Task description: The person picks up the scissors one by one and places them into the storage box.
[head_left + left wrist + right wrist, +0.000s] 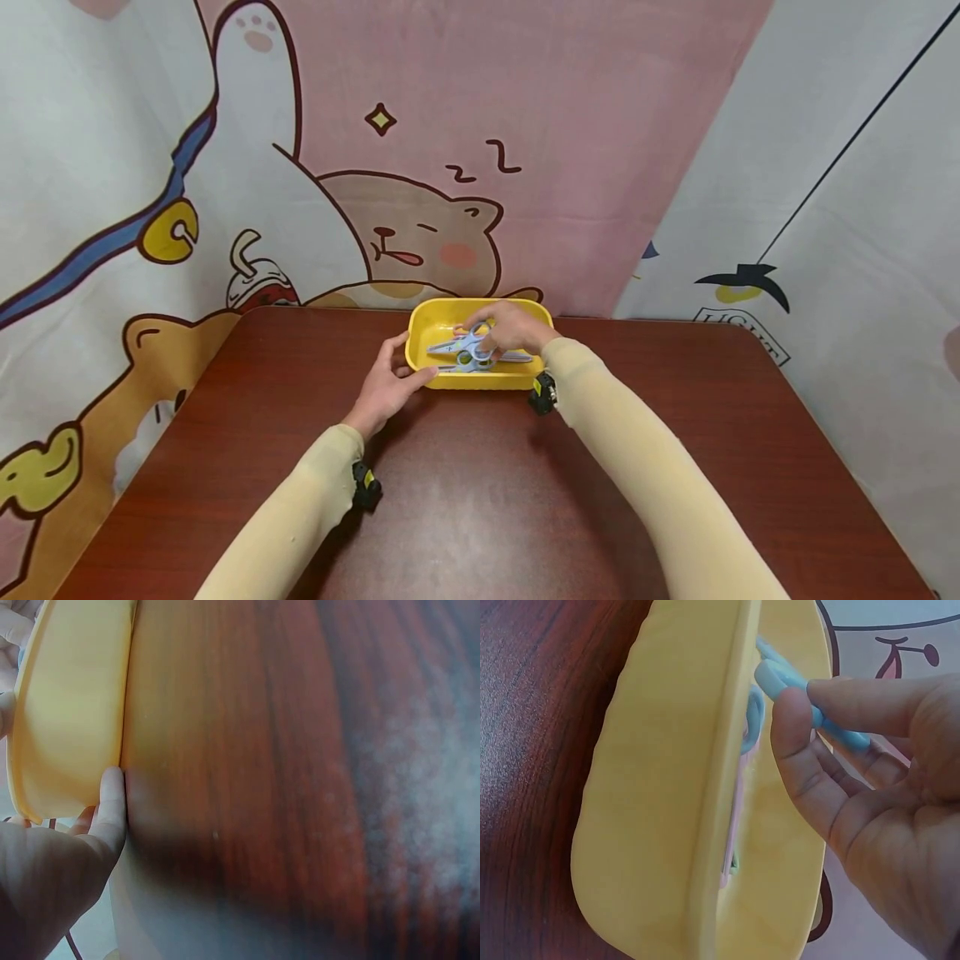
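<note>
A yellow plastic basket stands at the far edge of the table. My left hand holds its left end, thumb at the front rim and fingers around the outer wall. Over the basket, my right hand pinches light-blue scissors by the handle between thumb and fingers. Their blades point left in the head view. More scissors with blue handles lie in the basket below. In the right wrist view, a blue loop and a pink strip show behind the rim; the rest is hidden by the wall.
The brown wooden table stretches out in front of the basket. A cartoon-printed cloth hangs right behind the table's far edge and along both sides. Each wrist carries a small black camera.
</note>
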Available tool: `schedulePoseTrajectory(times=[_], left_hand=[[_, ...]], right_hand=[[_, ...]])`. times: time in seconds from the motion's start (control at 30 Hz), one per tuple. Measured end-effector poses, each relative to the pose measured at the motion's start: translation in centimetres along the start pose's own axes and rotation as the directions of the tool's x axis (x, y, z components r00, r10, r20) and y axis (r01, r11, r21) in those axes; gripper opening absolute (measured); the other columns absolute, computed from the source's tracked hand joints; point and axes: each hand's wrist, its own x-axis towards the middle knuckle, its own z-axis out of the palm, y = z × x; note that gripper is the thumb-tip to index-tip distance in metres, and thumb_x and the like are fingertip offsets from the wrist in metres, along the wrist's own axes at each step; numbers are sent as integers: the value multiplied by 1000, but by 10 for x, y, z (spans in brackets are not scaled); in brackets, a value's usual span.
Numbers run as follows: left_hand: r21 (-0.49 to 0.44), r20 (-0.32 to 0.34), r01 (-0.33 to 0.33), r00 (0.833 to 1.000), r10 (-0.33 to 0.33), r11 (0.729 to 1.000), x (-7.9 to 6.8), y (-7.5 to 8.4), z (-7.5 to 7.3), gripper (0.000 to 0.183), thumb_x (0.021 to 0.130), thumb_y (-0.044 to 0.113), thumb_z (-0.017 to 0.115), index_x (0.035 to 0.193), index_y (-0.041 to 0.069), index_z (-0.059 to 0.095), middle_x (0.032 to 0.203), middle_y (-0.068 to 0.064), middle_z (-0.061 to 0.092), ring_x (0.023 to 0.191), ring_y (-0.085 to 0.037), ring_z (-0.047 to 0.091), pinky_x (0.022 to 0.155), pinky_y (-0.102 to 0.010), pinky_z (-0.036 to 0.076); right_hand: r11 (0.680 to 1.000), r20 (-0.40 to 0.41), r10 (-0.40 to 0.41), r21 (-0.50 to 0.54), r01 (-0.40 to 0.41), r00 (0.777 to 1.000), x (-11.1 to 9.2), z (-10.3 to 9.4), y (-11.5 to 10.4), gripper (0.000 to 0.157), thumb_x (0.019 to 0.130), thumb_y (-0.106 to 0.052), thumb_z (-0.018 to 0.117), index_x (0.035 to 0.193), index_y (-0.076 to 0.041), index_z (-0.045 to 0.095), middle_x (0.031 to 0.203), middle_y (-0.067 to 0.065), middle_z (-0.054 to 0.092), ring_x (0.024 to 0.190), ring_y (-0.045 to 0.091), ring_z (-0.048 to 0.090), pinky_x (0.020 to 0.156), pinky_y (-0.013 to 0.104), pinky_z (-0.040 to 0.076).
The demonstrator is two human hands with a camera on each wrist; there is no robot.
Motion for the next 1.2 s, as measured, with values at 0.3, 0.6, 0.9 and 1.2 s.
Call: schedulePoseTrajectory(times=[0.3, 0.6, 0.9, 1.2], left_hand=[[-20, 5, -31, 999, 31, 999, 2, -3, 0, 90, 89, 33, 83, 161, 29, 28, 138, -16, 55, 119, -28, 64, 89, -34, 57], [-8, 6, -24, 1000, 24, 1000, 2, -2, 0, 90, 89, 35, 82, 161, 29, 28, 138, -16, 56, 119, -27, 64, 87, -31, 56], [5, 1, -19, 1000, 19, 1000, 0, -1, 1, 90, 89, 35, 82, 161, 30, 28, 136, -16, 56, 119, -27, 63, 87, -30, 54], [10, -16, -13, 1000, 13, 1000, 1, -2, 1, 90, 88, 35, 83, 160, 31, 29, 135, -15, 56, 118, -28, 63, 86, -30, 55]], right_hand=[[999, -6, -6, -45, 6, 1000, 4, 1, -3, 49, 87, 10, 69, 132, -8, 71, 131, 17, 61, 86, 23, 63, 83, 46, 60], [999, -19, 30, -43, -31, 999, 5, 0, -6, 46, 88, 4, 67, 133, -6, 69, 126, 17, 64, 80, 23, 68, 81, 41, 61], [995, -4, 46, -88, -46, 999, 2, -4, -6, 50, 96, -8, 67, 145, -5, 59, 144, 14, 59, 95, 26, 71, 86, 34, 58], [989, -10, 22, -144, -24, 1000, -3, -11, -5, 50, 97, -13, 66, 146, -4, 58, 150, 12, 57, 112, 26, 67, 94, 37, 56]])
